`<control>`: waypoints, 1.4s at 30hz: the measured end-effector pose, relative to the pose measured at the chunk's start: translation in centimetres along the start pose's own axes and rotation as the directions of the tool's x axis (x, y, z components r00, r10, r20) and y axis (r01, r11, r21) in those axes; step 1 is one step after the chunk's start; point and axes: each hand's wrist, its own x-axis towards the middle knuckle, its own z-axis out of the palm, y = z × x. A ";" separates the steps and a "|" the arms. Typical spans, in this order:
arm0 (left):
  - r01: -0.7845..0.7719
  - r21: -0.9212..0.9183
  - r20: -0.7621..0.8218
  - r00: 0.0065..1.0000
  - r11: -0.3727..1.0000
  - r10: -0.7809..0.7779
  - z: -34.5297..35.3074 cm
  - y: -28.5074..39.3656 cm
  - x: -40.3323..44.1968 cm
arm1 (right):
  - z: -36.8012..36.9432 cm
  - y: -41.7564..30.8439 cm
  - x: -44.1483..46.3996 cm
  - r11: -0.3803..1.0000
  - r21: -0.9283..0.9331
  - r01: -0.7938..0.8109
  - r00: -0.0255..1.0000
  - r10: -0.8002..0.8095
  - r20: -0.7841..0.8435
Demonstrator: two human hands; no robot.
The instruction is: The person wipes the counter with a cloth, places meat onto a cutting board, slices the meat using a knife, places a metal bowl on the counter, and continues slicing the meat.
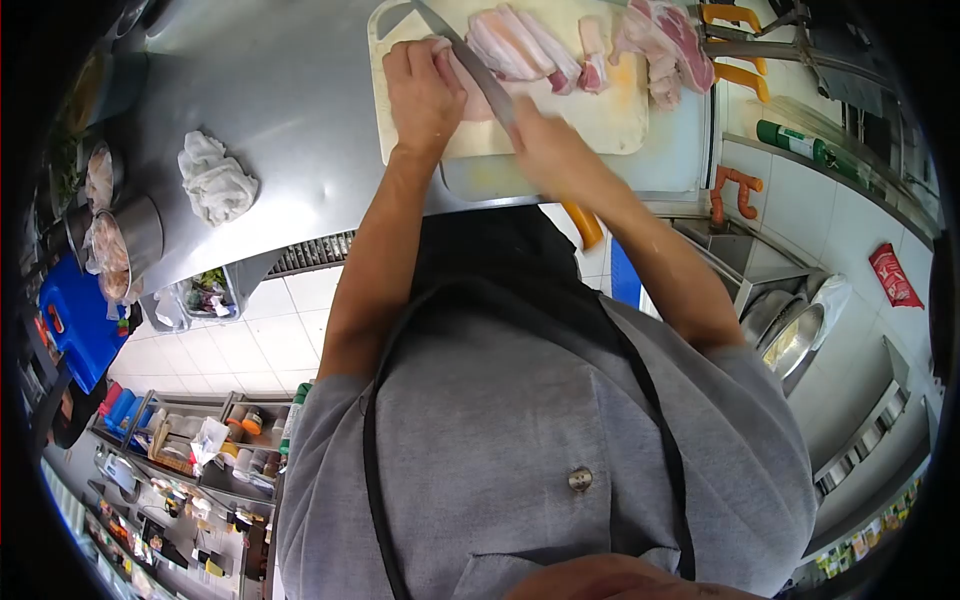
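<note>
My left hand is closed on a pale piece of meat at the left of the cream cutting board. A long knife lies slanted across that piece, its tip toward the top left. My right hand, somewhat blurred, is wrapped round the knife's handle, whose orange end sticks out below it. Sliced pink meat rests at the board's upper middle, with a small strip beside it. A larger red and white cut is at the right end.
A crumpled white cloth lies on the steel counter to the left. Metal containers stand at its left edge. Orange-handled tools are beyond the board's right side. A sink is at the right.
</note>
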 end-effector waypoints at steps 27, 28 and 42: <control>-0.027 0.063 -0.010 1.000 0.998 0.028 -0.3 -0.8 -0.5 | 4.9 4.1 -4.4 0.998 0.050 0.022 0.992 -0.015 -0.129; -0.036 0.058 -0.016 0.999 0.998 0.037 -0.5 -0.7 -0.4 | 5.2 5.1 -6.0 0.999 0.027 0.036 0.989 -0.032 -0.143; 0.216 -0.155 0.102 0.974 0.964 -0.202 -3.0 0.2 -0.1 | -1.2 3.0 -4.0 0.998 0.039 -0.057 0.939 0.067 -0.337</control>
